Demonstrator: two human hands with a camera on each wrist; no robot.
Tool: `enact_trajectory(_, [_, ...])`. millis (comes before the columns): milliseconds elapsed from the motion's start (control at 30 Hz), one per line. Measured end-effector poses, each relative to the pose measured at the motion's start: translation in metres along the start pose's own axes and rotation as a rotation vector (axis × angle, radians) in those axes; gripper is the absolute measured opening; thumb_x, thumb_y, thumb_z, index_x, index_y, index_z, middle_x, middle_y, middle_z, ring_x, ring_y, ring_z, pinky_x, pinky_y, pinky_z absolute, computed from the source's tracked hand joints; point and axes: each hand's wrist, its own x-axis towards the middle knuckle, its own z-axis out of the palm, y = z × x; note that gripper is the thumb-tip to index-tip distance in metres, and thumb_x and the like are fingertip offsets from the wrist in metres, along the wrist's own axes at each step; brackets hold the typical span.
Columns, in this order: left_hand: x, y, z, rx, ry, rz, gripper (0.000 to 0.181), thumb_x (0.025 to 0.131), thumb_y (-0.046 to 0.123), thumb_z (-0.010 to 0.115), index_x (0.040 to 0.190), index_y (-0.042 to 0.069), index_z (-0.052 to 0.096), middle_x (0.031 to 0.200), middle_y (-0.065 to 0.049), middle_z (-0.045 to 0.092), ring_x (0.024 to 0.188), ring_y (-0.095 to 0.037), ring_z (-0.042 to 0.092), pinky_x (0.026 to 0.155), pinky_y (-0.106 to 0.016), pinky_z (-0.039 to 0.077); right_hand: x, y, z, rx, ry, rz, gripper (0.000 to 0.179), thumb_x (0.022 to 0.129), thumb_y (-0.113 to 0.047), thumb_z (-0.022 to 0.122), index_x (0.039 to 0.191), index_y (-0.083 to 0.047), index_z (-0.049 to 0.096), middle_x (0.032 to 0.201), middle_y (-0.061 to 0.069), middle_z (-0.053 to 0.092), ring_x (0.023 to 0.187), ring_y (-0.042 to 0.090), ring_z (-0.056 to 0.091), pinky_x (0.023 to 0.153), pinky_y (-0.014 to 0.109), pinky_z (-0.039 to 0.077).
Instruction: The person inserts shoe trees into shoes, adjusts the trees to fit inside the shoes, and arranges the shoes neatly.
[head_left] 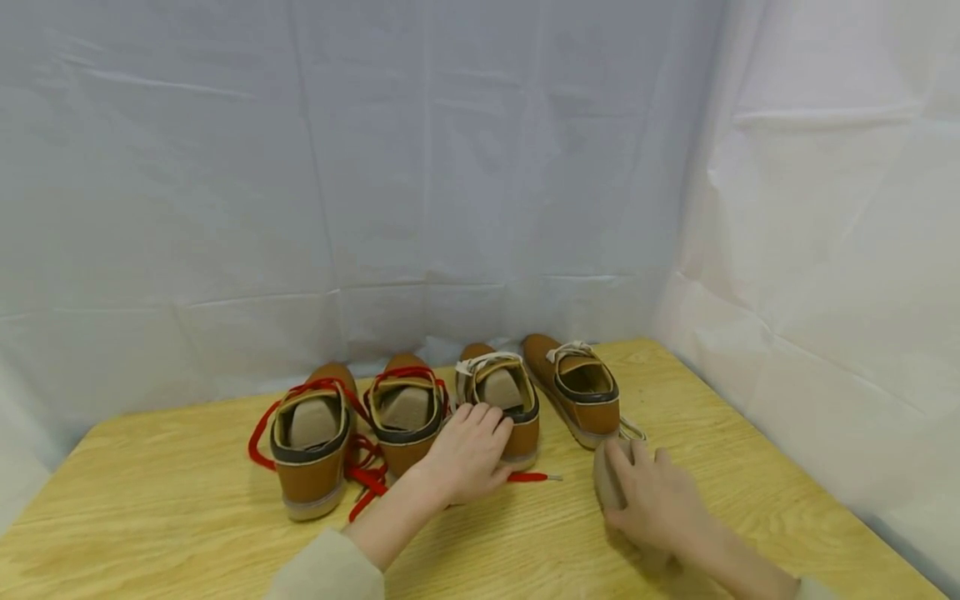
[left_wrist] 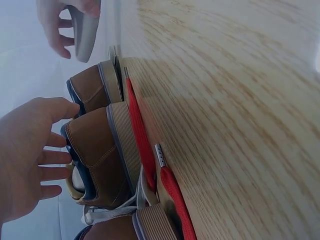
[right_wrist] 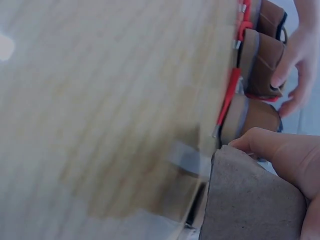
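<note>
My right hand [head_left: 662, 504] grips a grey-beige moulded shoe insert [right_wrist: 250, 200] with a rough, pulp-like surface, just in front of the rightmost shoe's heel. That brown shoe [head_left: 596, 417] has white laces and an open collar with no insert showing inside. My left hand [head_left: 468, 454] reaches over the heel of the neighbouring white-laced shoe [head_left: 528, 433], its fingers extended at the collar. Inside that shoe sits another insert [head_left: 498, 389]. In the left wrist view, the left fingers [left_wrist: 54, 158] are spread loosely beside the shoe's collar.
Two brown shoes with red laces, one at the far left [head_left: 311, 479] and one beside it [head_left: 405, 454], also hold inserts. Loose red laces [head_left: 366, 475] trail over the wooden table [head_left: 187, 500]. White sheeting [head_left: 487, 167] hangs behind and to the right.
</note>
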Motion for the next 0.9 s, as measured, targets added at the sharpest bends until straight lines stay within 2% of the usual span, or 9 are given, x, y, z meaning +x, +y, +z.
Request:
enact_trajectory(233, [0.001,-0.001,-0.001,-0.021,-0.004,0.007,0.054,0.088,0.049,0.055,0.124,0.009,0.055,0.118,-0.008,0.054,0.109,-0.024,0.051,0.094,-0.037,0.040,0.011,0.006,-0.010,-0.075,0.121,-0.019,0.073,0.066,-0.038,0.073,0.128,-0.007,0.048,0.107,0.022,0.052,0.066,0.032,0.050,0.039,0.036,0.041])
enact_trajectory(433, [0.001,-0.001,-0.001,-0.028,-0.014,0.000,0.055,0.088,0.049,0.055,0.125,0.008,0.054,0.118,-0.008,0.054,0.109,-0.024,0.051,0.093,-0.038,0.041,0.023,0.014,-0.019,-0.088,0.173,-0.023,0.079,0.065,-0.041,0.077,0.130,-0.005,0.048,0.111,0.024,0.052,0.073,0.036,0.053,0.039,0.037,0.044])
enact_trajectory(533, [0.001,-0.001,-0.002,-0.035,-0.022,-0.006,0.055,0.088,0.050,0.055,0.125,0.008,0.054,0.118,-0.008,0.054,0.109,-0.024,0.050,0.093,-0.038,0.040,0.029,0.018,-0.022,-0.085,0.181,-0.030,0.076,0.067,-0.039,0.075,0.129,-0.006,0.047,0.109,0.024,0.052,0.070,0.035,0.052,0.037,0.035,0.042])
enact_trajectory(633, [0.001,-0.001,-0.002,-0.038,-0.024,-0.007,0.055,0.088,0.050,0.055,0.125,0.008,0.054,0.118,-0.008,0.054,0.109,-0.024,0.050,0.094,-0.038,0.040,0.036,0.021,-0.024,-0.071,0.181,-0.043,0.072,0.068,-0.037,0.073,0.127,-0.005,0.048,0.104,0.024,0.053,0.067,0.034,0.051,0.041,0.037,0.043])
enact_trajectory(800, [0.001,0.000,-0.002,-0.027,-0.017,-0.006,0.055,0.088,0.050,0.056,0.125,0.009,0.054,0.119,-0.008,0.054,0.109,-0.025,0.050,0.094,-0.038,0.040,0.048,0.026,-0.028,-0.043,0.150,-0.059,0.069,0.067,-0.035,0.073,0.124,-0.003,0.051,0.102,0.024,0.054,0.068,0.035,0.052,0.051,0.041,0.046])
enact_trajectory(900, [0.001,0.000,-0.001,-0.013,-0.014,-0.005,0.054,0.088,0.050,0.055,0.124,0.009,0.054,0.118,-0.008,0.054,0.108,-0.024,0.050,0.093,-0.038,0.040,0.055,0.029,-0.031,-0.034,0.109,-0.051,0.070,0.069,-0.037,0.073,0.126,-0.003,0.050,0.106,0.025,0.053,0.074,0.038,0.053,0.053,0.044,0.047])
